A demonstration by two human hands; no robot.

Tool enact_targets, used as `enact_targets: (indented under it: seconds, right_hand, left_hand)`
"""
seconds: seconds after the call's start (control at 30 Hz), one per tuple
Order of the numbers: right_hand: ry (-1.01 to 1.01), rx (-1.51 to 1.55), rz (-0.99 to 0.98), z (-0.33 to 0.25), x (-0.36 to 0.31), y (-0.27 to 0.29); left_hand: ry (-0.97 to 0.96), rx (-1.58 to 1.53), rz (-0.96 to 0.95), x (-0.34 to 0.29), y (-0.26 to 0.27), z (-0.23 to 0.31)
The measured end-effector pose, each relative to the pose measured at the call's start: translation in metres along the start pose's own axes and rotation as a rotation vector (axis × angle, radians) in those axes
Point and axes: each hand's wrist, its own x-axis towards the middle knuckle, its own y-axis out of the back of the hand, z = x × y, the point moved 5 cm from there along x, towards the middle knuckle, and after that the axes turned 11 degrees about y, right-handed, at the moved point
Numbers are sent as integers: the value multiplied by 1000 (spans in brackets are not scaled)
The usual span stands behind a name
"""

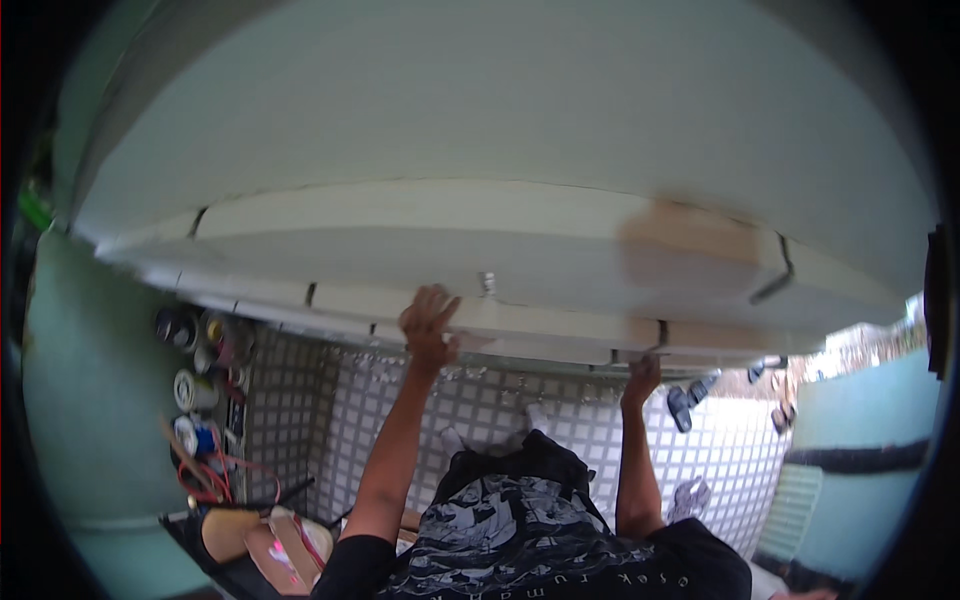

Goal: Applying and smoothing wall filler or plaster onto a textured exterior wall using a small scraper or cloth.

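A long pale stepped structure [400, 215] of white ledges stretches across the view in front of me. My left hand [428, 322] lies against one of its lower ledges, fingers spread. Beside its thumb is a thin pale piece [473, 341], too blurred to name. Lower and to the right, my right hand [643, 378] is closed at the bottom ledge's edge; what its fingers hold, if anything, cannot be made out. Dark bent strips [785, 268] mark the ledges near both ends. A small whitish bit [487, 284] sticks to the middle ledge.
White crumbs lie on the checked tile floor [380, 420]. Several cans [194, 391] and a red cord [212, 482] line the left wall, with a loaded chair [215, 545] nearer me. Dark sandals [682, 408] lie to the right. A tan blur [690, 245] covers part of the ledges.
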Motion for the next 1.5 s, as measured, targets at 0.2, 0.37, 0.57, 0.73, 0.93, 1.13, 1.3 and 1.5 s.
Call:
enact_targets:
  seconds: [0.2,0.37,0.57,0.73,0.93,1.13,1.3,1.5]
  right_hand:
    - [197,-269,-737,-82,-102,-88]
    - [582,-239,-223,-183,-115,-109]
    - [401,-321,-158,-124,-114,-161]
    - [526,-436,-991,-114,-188,-197]
    - [990,-537,-1010,-195,-209,-228]
    - [1365,-566,-891,-179,-172,-277]
    - [1336,-595,-994,-167,-169,-304]
    - [1251,-614,-1183,-125,-180,-328]
  left_hand:
    - [85,109,-80,-20,10,1]
    - [316,63,-226,-94,35,-24]
    - [948,-112,-508,-315,67,-109]
    - [1112,-121,-525,-376,94,-107]
    - [1410,-406,-377,-409,99,-106]
    - [1435,-409,-364,-438,98,-102]
    - [1443,-396,-279,-449,100,-92]
    - [1552,-554,-133,-418,104,-62]
